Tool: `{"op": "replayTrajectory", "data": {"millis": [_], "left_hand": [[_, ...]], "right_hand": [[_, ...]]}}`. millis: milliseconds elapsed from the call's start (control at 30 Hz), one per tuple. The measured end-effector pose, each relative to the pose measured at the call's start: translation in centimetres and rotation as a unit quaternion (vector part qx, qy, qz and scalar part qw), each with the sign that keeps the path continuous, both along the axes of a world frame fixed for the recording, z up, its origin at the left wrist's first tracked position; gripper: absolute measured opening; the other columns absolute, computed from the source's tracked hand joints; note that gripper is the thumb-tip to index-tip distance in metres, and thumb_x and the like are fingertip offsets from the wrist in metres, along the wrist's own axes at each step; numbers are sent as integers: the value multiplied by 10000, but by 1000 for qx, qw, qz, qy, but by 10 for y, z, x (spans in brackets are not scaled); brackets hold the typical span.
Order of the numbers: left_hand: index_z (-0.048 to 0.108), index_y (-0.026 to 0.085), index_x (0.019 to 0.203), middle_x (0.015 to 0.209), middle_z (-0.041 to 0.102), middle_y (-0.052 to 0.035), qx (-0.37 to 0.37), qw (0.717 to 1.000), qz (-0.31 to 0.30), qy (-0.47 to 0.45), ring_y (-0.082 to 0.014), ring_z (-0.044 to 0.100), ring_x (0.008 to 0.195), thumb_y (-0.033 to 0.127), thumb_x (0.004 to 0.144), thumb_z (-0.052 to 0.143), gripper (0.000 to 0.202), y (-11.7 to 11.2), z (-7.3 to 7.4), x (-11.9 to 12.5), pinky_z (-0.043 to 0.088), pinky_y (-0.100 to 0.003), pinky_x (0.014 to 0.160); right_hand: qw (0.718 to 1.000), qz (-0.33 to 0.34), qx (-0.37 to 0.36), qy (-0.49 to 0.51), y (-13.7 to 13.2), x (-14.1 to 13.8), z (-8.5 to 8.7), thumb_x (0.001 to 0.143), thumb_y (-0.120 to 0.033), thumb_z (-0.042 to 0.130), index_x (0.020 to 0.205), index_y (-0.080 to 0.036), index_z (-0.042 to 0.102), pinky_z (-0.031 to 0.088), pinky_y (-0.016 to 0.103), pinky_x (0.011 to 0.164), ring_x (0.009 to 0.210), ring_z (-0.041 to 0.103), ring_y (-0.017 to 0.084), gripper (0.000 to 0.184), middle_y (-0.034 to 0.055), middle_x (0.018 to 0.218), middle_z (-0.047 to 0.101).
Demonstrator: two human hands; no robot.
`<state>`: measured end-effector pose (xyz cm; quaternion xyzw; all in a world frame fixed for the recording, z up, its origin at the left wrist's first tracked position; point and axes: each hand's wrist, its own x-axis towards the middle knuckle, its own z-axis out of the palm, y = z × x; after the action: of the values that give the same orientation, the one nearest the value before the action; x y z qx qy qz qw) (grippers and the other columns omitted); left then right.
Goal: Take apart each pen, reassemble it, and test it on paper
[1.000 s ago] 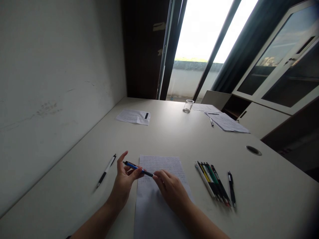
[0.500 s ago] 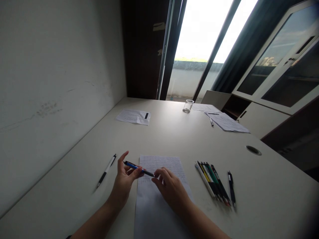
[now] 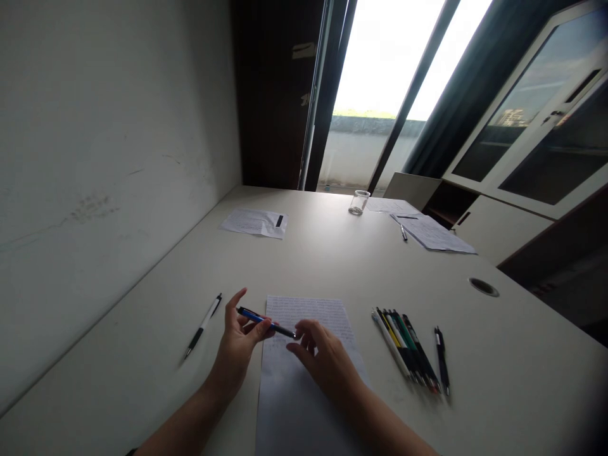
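Observation:
A blue pen (image 3: pixel 259 318) with a dark grip is pinched in my left hand (image 3: pixel 240 342), between thumb and fingers, with the index finger raised past its upper end. It slants down to the right, above a sheet of paper (image 3: pixel 304 380) with handwritten lines on its upper part. Close by the pen's tip is my right hand (image 3: pixel 325 354), thumb and index finger parted; whether a fingertip touches the tip is hard to tell. To the left of my left hand lies a white and black pen (image 3: pixel 203 326).
On the right lie a row of several pens (image 3: pixel 403 348) and a separate dark pen (image 3: pixel 441 361). Farther back are a glass jar (image 3: pixel 358 202), stacked papers (image 3: pixel 437 233) with a pen (image 3: pixel 403 232) beside them, and another paper (image 3: pixel 254 223) near the wall.
My right thumb has moved slightly down and away from the pen's tip, so the gap to the index finger is wider. The left hand keeps its hold.

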<state>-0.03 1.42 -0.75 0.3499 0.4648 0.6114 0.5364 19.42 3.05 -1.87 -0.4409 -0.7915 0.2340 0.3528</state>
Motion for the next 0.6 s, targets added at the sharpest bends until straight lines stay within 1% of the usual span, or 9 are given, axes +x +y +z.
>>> {"op": "replayTrajectory", "data": {"millis": [67,133,200,333,400,467,533,567,600], "left_hand": [[235,342,1462,899,654,8,1,1000,0,1,-231,730,881,333,814,742,823,0,0,0,574,-468,865],[239,342,1460,892,654,12,4,1000,4,0,-223,729,868,331,814,742,819,0,-1,0,574,-460,863],[242,337,1460,891,653,13,6,1000,8,-2,-218,729,856,330,808,747,825,0,-1,1,577,-455,856],[240,331,1458,902,657,6,4,1000,5,-3,-223,730,861,320,802,752,832,1,-1,0,580,-454,847],[241,337,1456,907,659,2,4,1000,3,-1,-229,729,875,321,807,747,823,0,-2,0,578,-459,853],[241,342,1454,904,661,3,6,1000,2,1,-230,728,877,321,813,741,814,0,-2,0,578,-463,854],[241,342,1452,898,660,5,9,1000,3,2,-227,728,871,319,817,737,806,0,-2,0,579,-464,852],[241,340,1451,896,660,6,9,1000,4,3,-226,728,869,318,817,735,805,0,-2,0,580,-465,851],[240,338,1451,894,658,7,9,1000,5,3,-226,729,866,320,814,736,807,1,-1,0,581,-465,849]], "right_hand": [[1000,11,-4,2,0,1,2,923,-307,608,1084,-214,571,506,254,637,681,620,148,189,33,883,671],[1000,25,-1,-19,1,1,5,981,-290,507,996,-219,615,499,259,665,712,624,154,130,33,855,669],[999,27,5,-38,1,1,7,1003,-271,456,888,-217,629,488,262,670,710,619,156,215,27,813,657],[1000,4,3,-22,2,0,2,937,-272,579,923,-214,601,493,256,642,681,614,148,63,19,831,642],[1000,2,-11,-6,2,0,0,890,-291,649,1016,-216,575,500,249,616,660,614,141,164,19,870,648],[1000,13,-21,-2,1,1,0,885,-314,661,1120,-219,551,505,248,614,662,619,140,276,27,916,660],[999,25,-17,-19,0,2,2,943,-308,580,1111,-225,578,503,253,651,702,629,148,187,33,922,666],[999,28,-10,-30,0,2,4,975,-292,522,1055,-226,606,498,255,668,718,631,152,134,31,899,665],[999,27,-2,-40,0,2,5,995,-275,479,994,-225,626,493,257,681,730,633,156,156,30,875,663]]}}
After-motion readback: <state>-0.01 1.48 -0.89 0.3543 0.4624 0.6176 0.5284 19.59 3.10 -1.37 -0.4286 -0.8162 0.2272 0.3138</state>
